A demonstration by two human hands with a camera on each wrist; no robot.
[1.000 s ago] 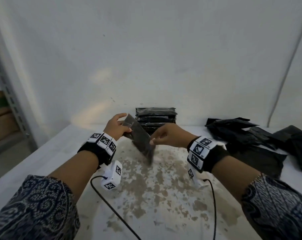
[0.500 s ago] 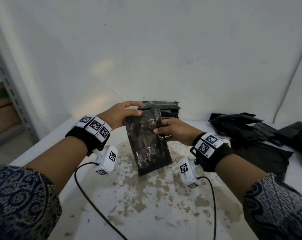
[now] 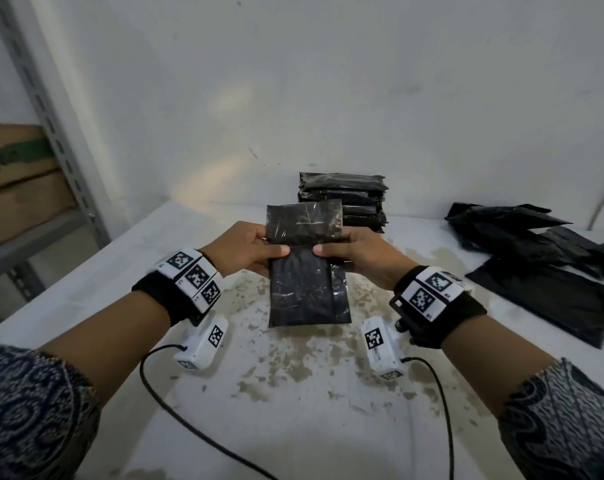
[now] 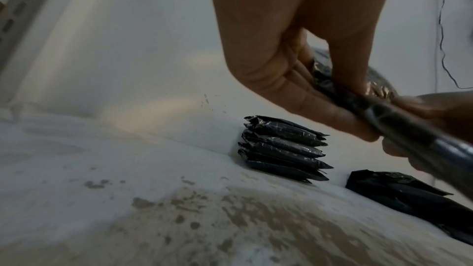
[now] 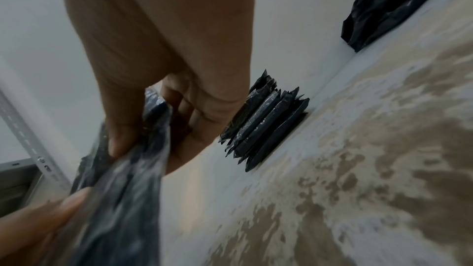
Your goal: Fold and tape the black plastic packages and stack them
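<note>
I hold one black plastic package (image 3: 307, 289) upright over the middle of the table, and its upper flap (image 3: 304, 223) is bent at the level of my thumbs. My left hand (image 3: 255, 249) pinches its left edge, thumb in front and fingers behind. My right hand (image 3: 349, 249) pinches the right edge the same way. In the left wrist view the package (image 4: 399, 120) runs between thumb and fingers; in the right wrist view the package (image 5: 122, 189) is blurred. A stack of folded black packages (image 3: 343, 200) stands against the back wall just behind it.
A loose heap of black plastic bags (image 3: 542, 261) covers the right side of the white, stained table (image 3: 293, 393). Grey metal shelving (image 3: 47, 109) with a cardboard box (image 3: 13, 181) stands at the left. Two black cables (image 3: 196, 427) trail from my wrists.
The package has turned from edge-on and tilted to flat-on and upright, facing me. Both hands moved to its side edges, thumbs in front, and its top part now bends at the thumbs.
</note>
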